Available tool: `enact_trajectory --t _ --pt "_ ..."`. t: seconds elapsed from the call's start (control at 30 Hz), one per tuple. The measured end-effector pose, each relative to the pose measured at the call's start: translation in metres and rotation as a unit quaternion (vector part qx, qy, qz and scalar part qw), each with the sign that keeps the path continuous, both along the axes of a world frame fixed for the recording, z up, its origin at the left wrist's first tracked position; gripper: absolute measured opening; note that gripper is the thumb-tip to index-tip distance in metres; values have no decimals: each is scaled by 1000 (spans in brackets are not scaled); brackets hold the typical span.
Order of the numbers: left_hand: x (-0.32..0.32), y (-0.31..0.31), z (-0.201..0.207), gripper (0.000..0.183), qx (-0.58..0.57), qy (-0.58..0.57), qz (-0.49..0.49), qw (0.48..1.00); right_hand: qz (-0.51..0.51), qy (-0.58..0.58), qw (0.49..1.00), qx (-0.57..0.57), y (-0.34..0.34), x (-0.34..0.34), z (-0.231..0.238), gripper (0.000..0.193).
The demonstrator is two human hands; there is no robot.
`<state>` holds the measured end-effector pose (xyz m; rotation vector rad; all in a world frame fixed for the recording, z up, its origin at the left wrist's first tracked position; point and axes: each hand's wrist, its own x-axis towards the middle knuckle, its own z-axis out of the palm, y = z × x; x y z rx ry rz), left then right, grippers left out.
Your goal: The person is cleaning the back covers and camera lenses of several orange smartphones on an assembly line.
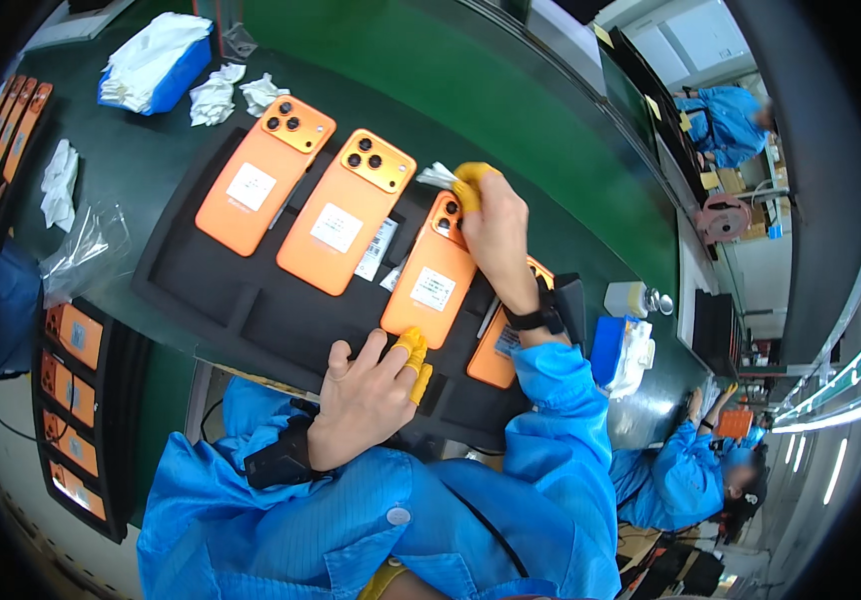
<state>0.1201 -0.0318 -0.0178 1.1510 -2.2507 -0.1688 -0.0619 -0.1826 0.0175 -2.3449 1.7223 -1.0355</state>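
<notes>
Several orange phones lie face down in a black foam tray (186,285), each with a white label on its back. My left hand (369,395) has its fingers spread, and its yellow-covered fingertips touch the lower end of the third phone (416,310) from the left. At that phone's camera end, my right hand (499,225) is closed on a crumpled white wipe (438,176), also with yellow finger covers. My right forearm partly hides a fourth phone (494,350). Left of these are the first phone (231,225) and the second phone (321,265).
A blue box of white wipes (176,80) stands back left, near crumpled wipes (216,95) and a clear plastic bag (91,250). A bottle (626,298) and another blue box (608,350) are right. Another tray (41,440) holds phones lower left. Co-workers' arms show at both sides.
</notes>
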Motion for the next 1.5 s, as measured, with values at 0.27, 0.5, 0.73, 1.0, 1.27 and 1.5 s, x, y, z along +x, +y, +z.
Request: enact_trajectory --t 0.27,0.5,0.73,1.0,1.27,1.5 --pt "7 2 4 16 20 -11 -22 999 17 59 998 4 88 9 -19 19" --pt "6 1 -1 16 10 -14 -9 1000 48 91 994 23 54 10 -8 31" --pt "5 2 -1 17 4 -10 -12 1000 161 93 980 72 87 23 -22 27" --pt "5 4 -3 18 -28 19 15 999 15 -30 997 64 49 -18 -1 16" --pt "4 5 -9 22 -27 30 -27 999 112 29 988 102 129 14 -14 24" --pt "6 -6 -10 17 -19 85 -45 995 45 36 998 36 46 11 -10 20"
